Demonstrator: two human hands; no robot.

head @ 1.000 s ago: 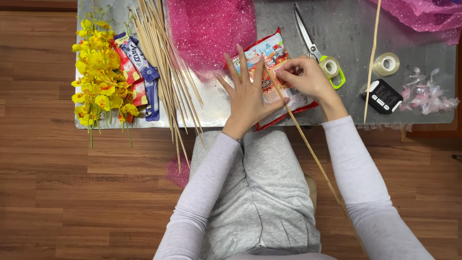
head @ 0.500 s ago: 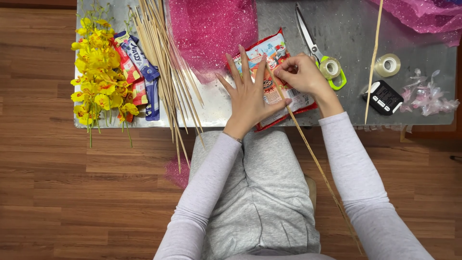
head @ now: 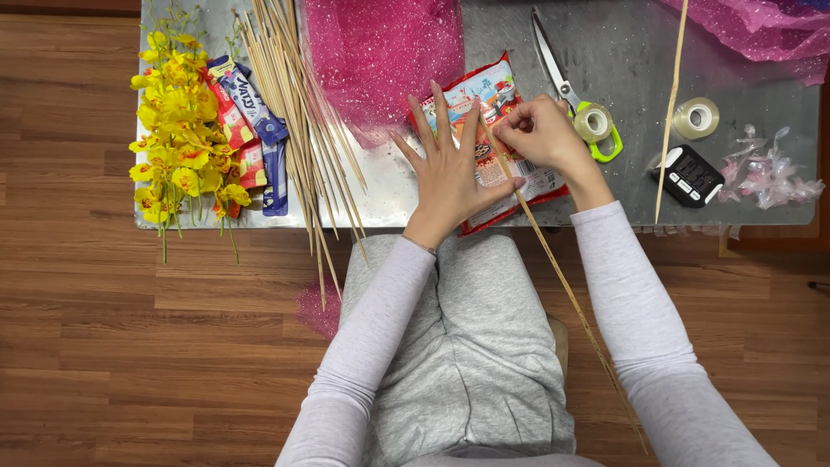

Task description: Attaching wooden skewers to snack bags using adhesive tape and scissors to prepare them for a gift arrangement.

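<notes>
Red snack packet [head: 493, 130] — (blue ones [head: 251, 112] leftward)

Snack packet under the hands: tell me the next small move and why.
Probably press the stick down where the right hand pinches it against the snack packet. The left hand lies flat on the packet, holding it, and the tape roll sits just beside the right hand.

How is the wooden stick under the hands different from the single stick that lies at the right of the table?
The stick under the hands runs slanted across the snack packet and sticks out past the table edge over the lap; the single stick lies nearly straight up the picture, wholly on the table. The right hand touches the first; nothing touches the second. Both are thin, pale and wooden.
</notes>
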